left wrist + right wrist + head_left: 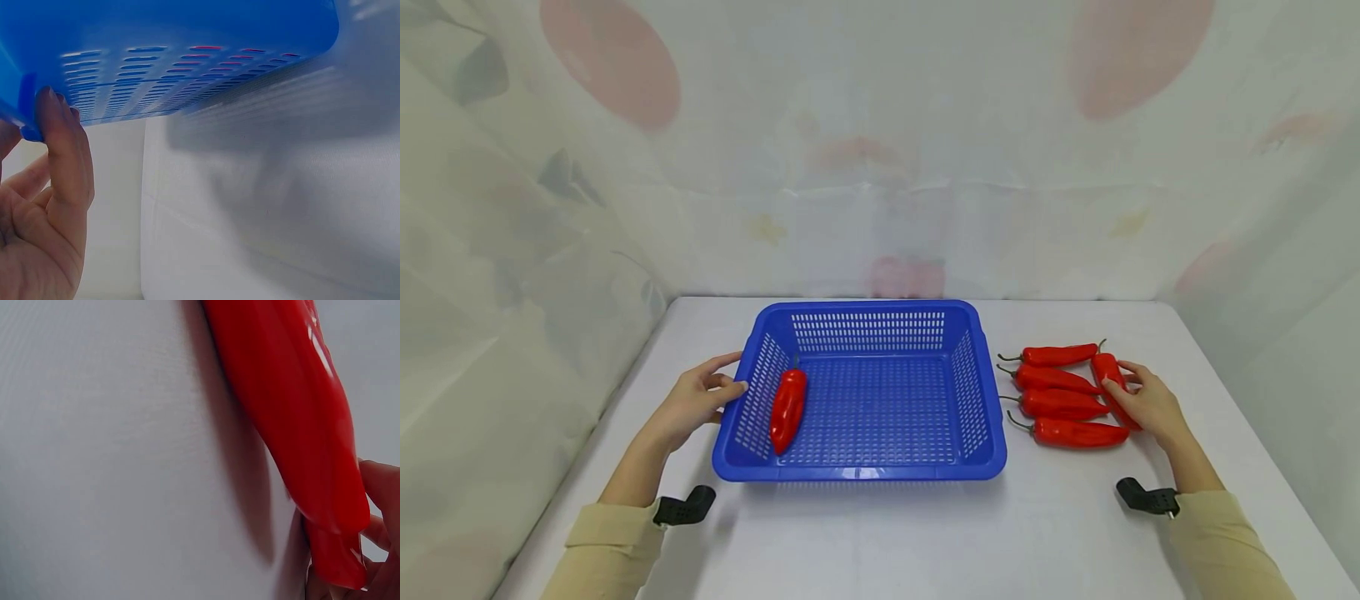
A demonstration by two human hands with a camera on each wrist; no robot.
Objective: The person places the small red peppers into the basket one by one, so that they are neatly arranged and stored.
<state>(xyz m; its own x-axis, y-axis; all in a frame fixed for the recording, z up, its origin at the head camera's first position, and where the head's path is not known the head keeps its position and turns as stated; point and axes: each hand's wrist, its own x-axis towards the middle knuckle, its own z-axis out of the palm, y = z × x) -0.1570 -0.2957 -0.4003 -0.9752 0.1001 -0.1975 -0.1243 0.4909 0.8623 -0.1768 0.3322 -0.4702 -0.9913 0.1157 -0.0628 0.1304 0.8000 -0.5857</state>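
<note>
My left hand (692,402) grips the left rim of a blue plastic basket (857,473), thumb over the edge. In the left wrist view its fingers (65,147) lie against the outside of the basket's slotted wall. One red pepper (788,410) lies inside, near the left wall. On the right, my right hand (1152,408) holds a red pepper (1105,367) between thumb and fingers, slanted across the ends of several others. A large red pepper (287,406) crosses the right wrist view, partly hiding the fingers at the right edge.
Several red peppers (1063,405) with green stems lie in a row on the white table (865,542), just right of the basket. A patterned pale sheet (865,225) hangs behind the table and along its sides. Each wrist carries a black camera mount (685,507).
</note>
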